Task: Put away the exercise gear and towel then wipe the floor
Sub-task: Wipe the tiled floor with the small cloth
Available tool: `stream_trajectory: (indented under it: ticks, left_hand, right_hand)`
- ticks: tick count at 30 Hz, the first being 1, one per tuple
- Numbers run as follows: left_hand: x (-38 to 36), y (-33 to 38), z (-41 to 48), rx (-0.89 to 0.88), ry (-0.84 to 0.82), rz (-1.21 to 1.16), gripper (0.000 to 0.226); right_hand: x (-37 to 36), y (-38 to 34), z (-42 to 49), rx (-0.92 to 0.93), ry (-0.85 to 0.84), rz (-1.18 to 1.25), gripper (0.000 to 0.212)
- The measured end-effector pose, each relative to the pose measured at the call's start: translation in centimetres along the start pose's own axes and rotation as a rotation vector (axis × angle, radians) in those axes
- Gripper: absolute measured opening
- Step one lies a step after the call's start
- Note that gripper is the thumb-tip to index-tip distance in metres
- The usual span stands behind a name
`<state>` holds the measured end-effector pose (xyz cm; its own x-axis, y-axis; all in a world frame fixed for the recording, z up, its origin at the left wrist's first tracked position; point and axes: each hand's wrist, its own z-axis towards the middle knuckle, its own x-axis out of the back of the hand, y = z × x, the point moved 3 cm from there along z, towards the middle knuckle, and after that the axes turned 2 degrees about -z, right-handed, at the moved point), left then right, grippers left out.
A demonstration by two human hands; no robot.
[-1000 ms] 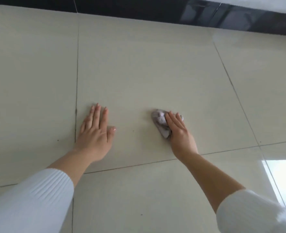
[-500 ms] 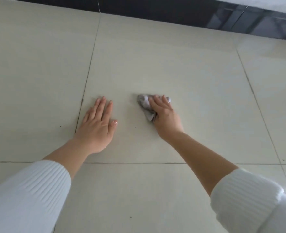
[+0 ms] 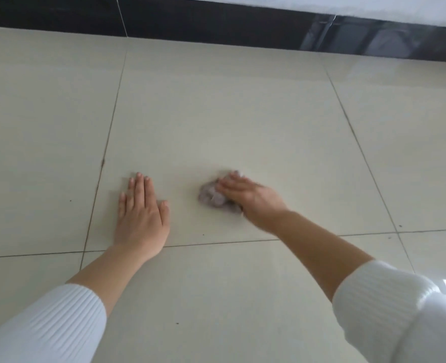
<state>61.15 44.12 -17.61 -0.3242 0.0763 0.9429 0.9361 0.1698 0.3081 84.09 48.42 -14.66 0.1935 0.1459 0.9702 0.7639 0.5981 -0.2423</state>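
Crumpled grey cloth [image 3: 212,197] noted at frame centre, pressed to tiled floor [image 3: 216,113] under outstretched fingers [image 3: 229,181] of right hand [image 3: 250,199], wad bulging left toward left hand [image 3: 142,216], spread flat nearby, holding nothing.

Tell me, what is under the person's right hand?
A crumpled greyish cloth lies under the right hand, on the tiled floor. Its left part sticks out beside the fingers; the rest is covered by the palm and cannot be seen.
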Motion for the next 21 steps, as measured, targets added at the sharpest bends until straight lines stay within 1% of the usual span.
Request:
stream_trajectory:
  ticks: [4,7,10,12,14,16,18,21]
  left_hand:
    - [-0.5,0.4,-0.6,0.021,0.029,-0.027,0.063]
    - [-0.8,0.3,-0.6,0.013,0.063,-0.003,0.070]
    - [-1.0,0.3,-0.6,0.007,0.079,0.023,0.075]
    - [-1.0,0.3,-0.6,0.003,0.094,0.028,0.075]
    - [-1.0,0.3,-0.5,0.002,0.105,0.035,0.075]
    - [-1.1,0.4,-0.6,0.000,0.096,0.039,0.075]
    - [-1.0,0.4,-0.6,0.005,0.082,0.041,0.075]
    - [-0.9,0.4,-0.4,0.016,0.044,0.021,0.074]
  right_hand:
    - [2.7,8.2,1.2,-0.436,-0.087,-0.095,0.047]
    - [4.4,13.7,-0.1,-0.726,-0.095,-0.155,0.043]
    - [5.3,17.3,-4.6,-0.977,-0.028,-0.095,0.038]
    - [5.1,17.6,-7.3,-1.063,0.070,-0.076,0.044]
    - [4.1,16.1,-7.6,-1.077,0.227,-0.024,0.050]
    - [3.0,12.6,-6.1,-0.967,0.368,0.072,0.048]
    - [1.4,7.9,-4.3,-0.761,0.396,0.132,0.048]
    - [-1.3,1.1,-3.3,-0.481,0.319,0.213,0.053]
